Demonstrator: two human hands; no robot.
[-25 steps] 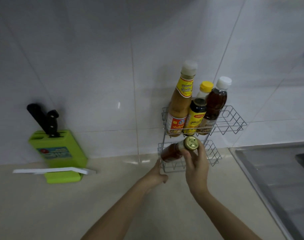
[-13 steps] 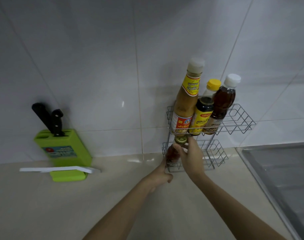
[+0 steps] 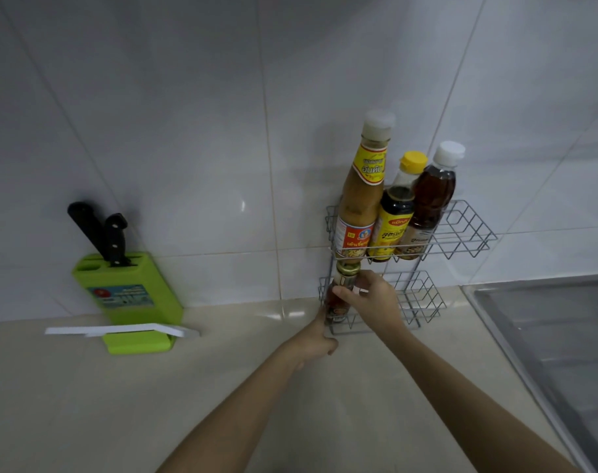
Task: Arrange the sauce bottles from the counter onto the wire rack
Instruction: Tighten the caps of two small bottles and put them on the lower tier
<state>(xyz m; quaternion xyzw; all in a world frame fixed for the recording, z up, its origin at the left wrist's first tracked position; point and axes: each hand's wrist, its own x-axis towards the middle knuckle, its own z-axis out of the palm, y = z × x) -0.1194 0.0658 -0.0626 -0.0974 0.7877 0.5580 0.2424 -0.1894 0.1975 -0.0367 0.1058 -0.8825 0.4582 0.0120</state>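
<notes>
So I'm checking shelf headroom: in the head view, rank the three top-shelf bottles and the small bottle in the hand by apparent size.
1. Tan bottle, tallest.
2. Yellow-cap bottle and white-cap bottle: too alike to rank.
3. Small bottle, partly hidden by the right hand.

Your two forearms show bare to the frame edge, no sleeves. Left hand (image 3: 316, 343) and right hand (image 3: 376, 302) ungloved; no rings or watch seen.
</notes>
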